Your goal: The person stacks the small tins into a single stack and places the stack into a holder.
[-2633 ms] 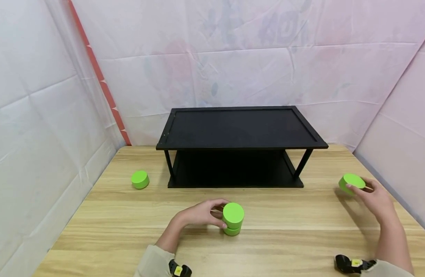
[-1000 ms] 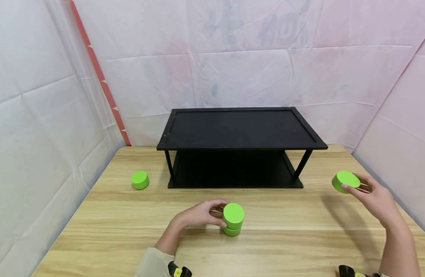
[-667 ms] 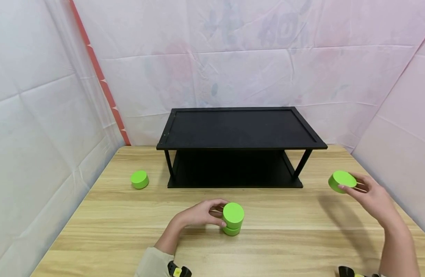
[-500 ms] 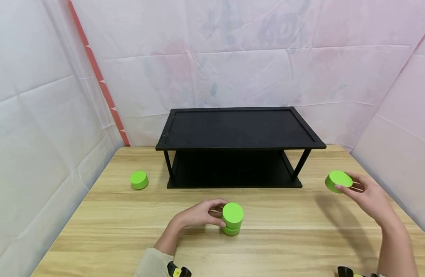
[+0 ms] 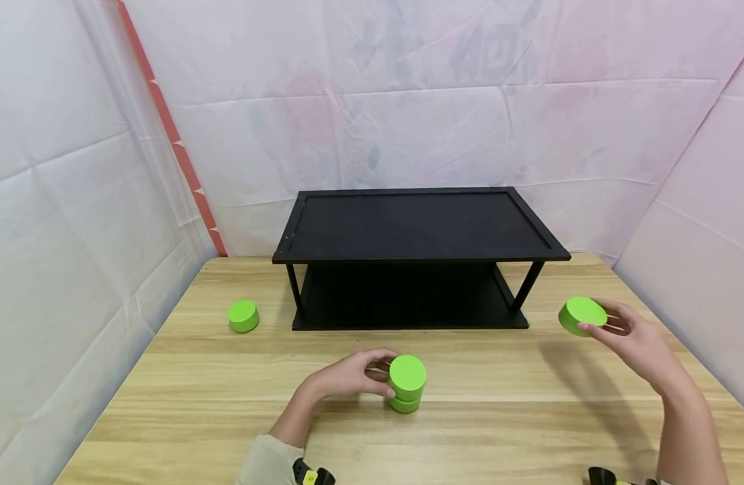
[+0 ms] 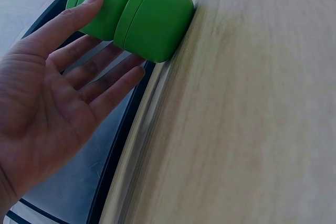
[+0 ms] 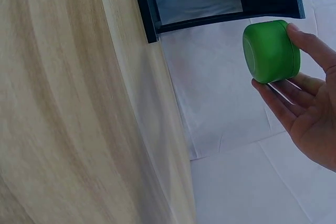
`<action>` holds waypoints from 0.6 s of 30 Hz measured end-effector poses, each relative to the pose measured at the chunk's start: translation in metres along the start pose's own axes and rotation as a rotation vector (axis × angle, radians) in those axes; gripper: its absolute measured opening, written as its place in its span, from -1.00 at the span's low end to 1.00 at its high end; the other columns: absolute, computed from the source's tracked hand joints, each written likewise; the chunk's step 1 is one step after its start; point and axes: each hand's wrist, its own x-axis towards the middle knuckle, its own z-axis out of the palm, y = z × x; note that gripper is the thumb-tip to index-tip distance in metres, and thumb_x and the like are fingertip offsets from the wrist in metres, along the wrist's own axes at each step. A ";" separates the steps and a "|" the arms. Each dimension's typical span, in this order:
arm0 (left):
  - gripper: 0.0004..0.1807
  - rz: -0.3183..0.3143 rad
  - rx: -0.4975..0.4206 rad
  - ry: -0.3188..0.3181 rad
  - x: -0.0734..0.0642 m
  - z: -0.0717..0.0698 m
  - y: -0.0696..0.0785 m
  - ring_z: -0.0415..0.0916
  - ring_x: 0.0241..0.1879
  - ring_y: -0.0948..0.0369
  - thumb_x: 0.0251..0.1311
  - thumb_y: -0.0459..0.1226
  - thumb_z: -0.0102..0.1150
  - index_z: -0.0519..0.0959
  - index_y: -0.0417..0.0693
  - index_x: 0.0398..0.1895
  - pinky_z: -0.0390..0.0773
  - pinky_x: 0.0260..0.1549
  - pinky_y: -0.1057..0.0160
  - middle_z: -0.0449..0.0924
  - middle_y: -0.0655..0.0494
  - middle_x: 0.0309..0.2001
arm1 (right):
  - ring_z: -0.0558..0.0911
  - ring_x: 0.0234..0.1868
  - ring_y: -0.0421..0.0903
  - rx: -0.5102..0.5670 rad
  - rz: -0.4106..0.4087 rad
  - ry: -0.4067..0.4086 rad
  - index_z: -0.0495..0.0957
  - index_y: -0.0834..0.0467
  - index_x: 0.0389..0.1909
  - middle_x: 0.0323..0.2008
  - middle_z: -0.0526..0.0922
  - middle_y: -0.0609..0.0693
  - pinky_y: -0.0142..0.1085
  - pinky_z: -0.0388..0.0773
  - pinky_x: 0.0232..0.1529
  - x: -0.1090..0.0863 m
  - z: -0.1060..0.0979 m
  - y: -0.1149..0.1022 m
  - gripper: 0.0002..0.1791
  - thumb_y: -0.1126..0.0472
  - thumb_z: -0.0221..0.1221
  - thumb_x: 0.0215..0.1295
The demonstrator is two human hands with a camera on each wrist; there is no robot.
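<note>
Two small green round lidded tins stand stacked on the table near its front middle. My left hand [image 5: 350, 374] pinches the upper tin [image 5: 408, 374] from the left, thumb in front and fingers behind. The lower tin [image 5: 405, 406] rests on the wood; in the left wrist view this lower tin [image 6: 157, 22] shows a lid seam and no finger round it. Off to the right, my right hand [image 5: 641, 347] holds another green tin [image 5: 581, 314] between thumb and fingers, raised above the table with its shadow below. The right wrist view shows this raised tin [image 7: 270, 51] tilted.
A further green tin [image 5: 243, 316] stands at the table's back left. A black two-tier rack [image 5: 420, 225] occupies the back middle, with its lower shelf [image 5: 408, 296] near the table surface. White cloth walls [image 5: 75, 236] enclose the wooden table [image 5: 226, 404] at the back and sides.
My right hand has lifted its tin off the table's right side and carried it leftward toward the rack. The left hand and the stacked tins have stayed in place.
</note>
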 end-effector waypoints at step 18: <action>-0.43 0.008 -0.005 0.005 0.000 0.000 -0.001 0.39 0.05 0.24 0.06 -0.42 0.27 0.35 -0.18 0.18 0.39 0.01 0.35 0.42 0.11 0.05 | 0.30 -0.19 -0.60 0.010 -0.012 -0.071 0.19 0.32 0.28 0.14 0.29 0.38 -0.63 0.40 -0.30 0.004 0.015 -0.023 -0.33 0.07 0.16 0.26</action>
